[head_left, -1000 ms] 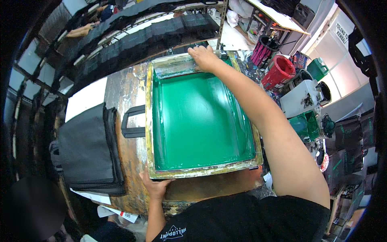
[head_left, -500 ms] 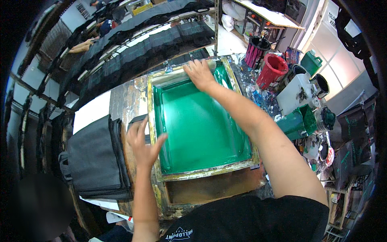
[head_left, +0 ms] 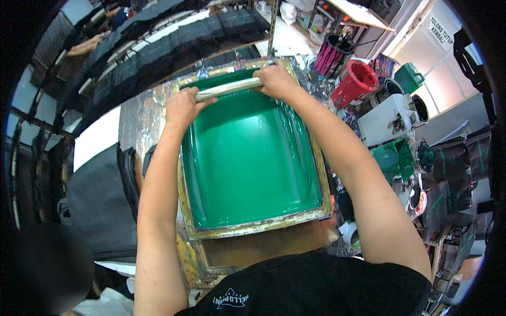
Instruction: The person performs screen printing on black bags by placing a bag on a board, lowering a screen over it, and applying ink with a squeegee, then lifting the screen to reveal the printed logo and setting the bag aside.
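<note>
Both hands grip a wooden squeegee at the far end of a screen printing frame. My left hand is closed round its left end, the thumb along the near side. At the right end, my right hand has its fingers wrapped over the far side. Wet green ink covers the mesh inside the frame and lies thicker along the side edges. The squeegee's lower edge is hidden behind its wooden handle.
To the left lies a stack of black fabric bags. Ink containers stand on the right: a red bucket, a white jerrycan and a green-stained pot. Racks with black bags run along the far side.
My left hand has moved from beside the frame up to the squeegee and closed on its left end. The squeegee has tilted off its resting place at the far edge. The view has shifted slightly.
</note>
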Tool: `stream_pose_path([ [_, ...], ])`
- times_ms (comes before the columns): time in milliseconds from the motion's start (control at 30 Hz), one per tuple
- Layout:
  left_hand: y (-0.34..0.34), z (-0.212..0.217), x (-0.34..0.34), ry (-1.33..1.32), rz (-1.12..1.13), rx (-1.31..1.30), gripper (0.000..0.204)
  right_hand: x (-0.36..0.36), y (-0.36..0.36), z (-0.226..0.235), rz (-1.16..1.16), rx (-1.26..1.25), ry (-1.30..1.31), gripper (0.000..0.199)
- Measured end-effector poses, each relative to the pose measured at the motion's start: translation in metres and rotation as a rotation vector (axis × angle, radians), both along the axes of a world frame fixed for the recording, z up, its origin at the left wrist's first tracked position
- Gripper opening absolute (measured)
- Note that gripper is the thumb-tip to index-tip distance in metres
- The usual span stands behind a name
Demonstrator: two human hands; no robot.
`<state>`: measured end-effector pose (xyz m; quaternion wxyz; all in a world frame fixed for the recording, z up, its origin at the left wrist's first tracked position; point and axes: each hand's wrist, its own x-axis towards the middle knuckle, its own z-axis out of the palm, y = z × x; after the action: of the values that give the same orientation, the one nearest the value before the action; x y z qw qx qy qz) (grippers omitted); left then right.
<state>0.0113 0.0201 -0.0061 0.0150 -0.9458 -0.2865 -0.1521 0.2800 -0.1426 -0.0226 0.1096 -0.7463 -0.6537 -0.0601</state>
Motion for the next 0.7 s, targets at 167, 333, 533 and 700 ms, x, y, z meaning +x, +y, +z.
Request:
stream_pose_path([
  [167,-0.014,-0.004,-0.014,0.001,-0.008,0.081,0.07,-0.016,-0.017,0.003,0.004,0.062,-0.059,0.024],
  [333,-0.048,-0.005,-0.041,0.043,-0.015,0.096,0.071,-0.043,-0.053,0.005,0.01,-0.006,-0.09,0.022],
  [533,-0.117,0.008,-0.089,0.007,-0.038,0.078,0.068,-0.09,-0.118,0.014,-0.01,-0.057,-0.086,0.031],
  [700,-0.185,0.008,-0.141,-0.101,-0.088,0.029,0.059,-0.142,-0.185,0.02,0.008,-0.11,0.006,0.022],
])
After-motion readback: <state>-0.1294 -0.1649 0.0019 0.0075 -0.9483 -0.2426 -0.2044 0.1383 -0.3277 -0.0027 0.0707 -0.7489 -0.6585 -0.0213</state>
